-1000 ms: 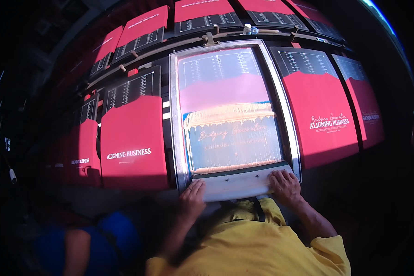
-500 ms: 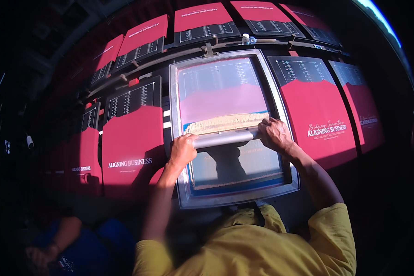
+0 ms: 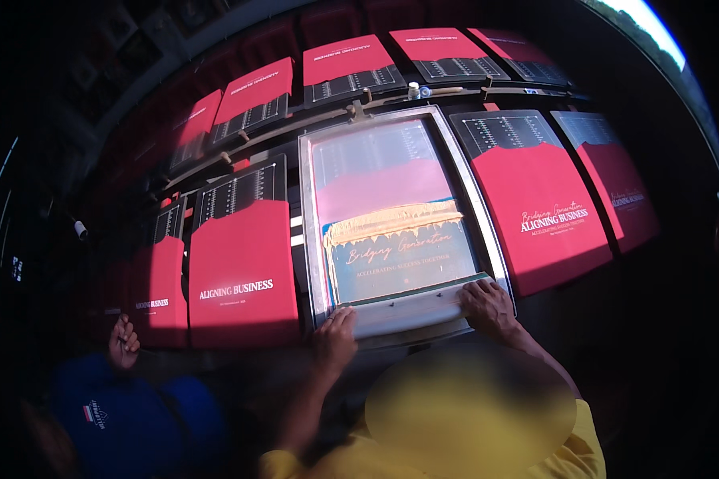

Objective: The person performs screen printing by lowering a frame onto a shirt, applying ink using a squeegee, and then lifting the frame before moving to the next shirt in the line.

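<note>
Head view: the left hand point(image 3: 335, 332) and the right hand point(image 3: 490, 308) hold a squeegee point(image 3: 408, 312), a pale metal bar with a dark blade edge point(image 3: 420, 290) on the side away from the person; the left fingers are bent and close together over its left end, the left thumb hidden; the right fingers curl tightly over its right end, that thumb hidden too; the bar lies between the two sets of fingers, over the near end of a metal screen frame point(image 3: 310, 215); whether the blade touches the mesh point(image 3: 375, 191) I cannot tell. Just beyond the fingers, mesh bearing lettering shows, and past that a ragged band of peach ink point(image 3: 395, 224) runs across from side to side; farther out the mesh looks pink, then pale, up to a clamp point(image 3: 359, 112) on a rail point(image 3: 295, 128).

To the left of the left fingers, well apart, lies a red panel point(image 3: 244, 259) on a black board; to the right of the right fingers lies another red piece point(image 3: 535, 191), also lettered; far beyond all the fingers are a row of red-covered boards point(image 3: 347, 60) and a small bottle point(image 3: 414, 91); well left of the left fingers, a co-worker's hand point(image 3: 123, 343) is raised, fingers bent, above a blue shirt point(image 3: 132, 407).
</note>
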`<action>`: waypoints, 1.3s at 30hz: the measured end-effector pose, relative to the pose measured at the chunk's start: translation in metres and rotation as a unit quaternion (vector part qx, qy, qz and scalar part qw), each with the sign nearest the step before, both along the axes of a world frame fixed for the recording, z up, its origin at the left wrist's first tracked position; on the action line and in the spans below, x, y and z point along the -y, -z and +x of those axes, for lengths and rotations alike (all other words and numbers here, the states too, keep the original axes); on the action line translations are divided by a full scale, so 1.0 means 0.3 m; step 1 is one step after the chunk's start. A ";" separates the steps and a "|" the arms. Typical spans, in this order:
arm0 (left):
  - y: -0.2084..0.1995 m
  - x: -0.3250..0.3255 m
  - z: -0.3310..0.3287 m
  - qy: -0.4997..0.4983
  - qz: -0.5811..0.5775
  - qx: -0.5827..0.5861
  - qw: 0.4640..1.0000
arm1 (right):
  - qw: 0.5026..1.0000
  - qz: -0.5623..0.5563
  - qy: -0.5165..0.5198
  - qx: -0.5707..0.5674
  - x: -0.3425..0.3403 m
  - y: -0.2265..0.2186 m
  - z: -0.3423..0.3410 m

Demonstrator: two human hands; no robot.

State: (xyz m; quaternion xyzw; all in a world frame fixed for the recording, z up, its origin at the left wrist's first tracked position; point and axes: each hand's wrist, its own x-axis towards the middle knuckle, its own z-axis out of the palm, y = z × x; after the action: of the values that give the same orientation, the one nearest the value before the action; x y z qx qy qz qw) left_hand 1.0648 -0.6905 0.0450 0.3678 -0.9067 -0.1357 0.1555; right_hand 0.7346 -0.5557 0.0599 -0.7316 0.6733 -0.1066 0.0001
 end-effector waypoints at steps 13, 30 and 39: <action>0.085 -0.154 0.043 0.030 -0.016 0.047 0.998 | 0.999 0.031 0.038 -0.013 -0.156 0.114 0.082; 0.340 0.105 0.133 -0.314 0.084 -0.132 0.937 | 0.837 -0.123 0.396 0.356 0.025 0.252 -0.220; 0.378 0.139 0.126 -0.413 0.170 -0.125 0.886 | 0.835 -0.098 0.411 0.351 0.028 0.289 -0.243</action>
State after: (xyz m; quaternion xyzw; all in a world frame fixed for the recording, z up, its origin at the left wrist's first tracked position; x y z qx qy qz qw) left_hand 1.1025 -0.7321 -0.0683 0.7096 -0.6091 -0.2563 0.2444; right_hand 0.6616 -0.5641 -0.0269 -0.2969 0.8528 -0.4123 0.1207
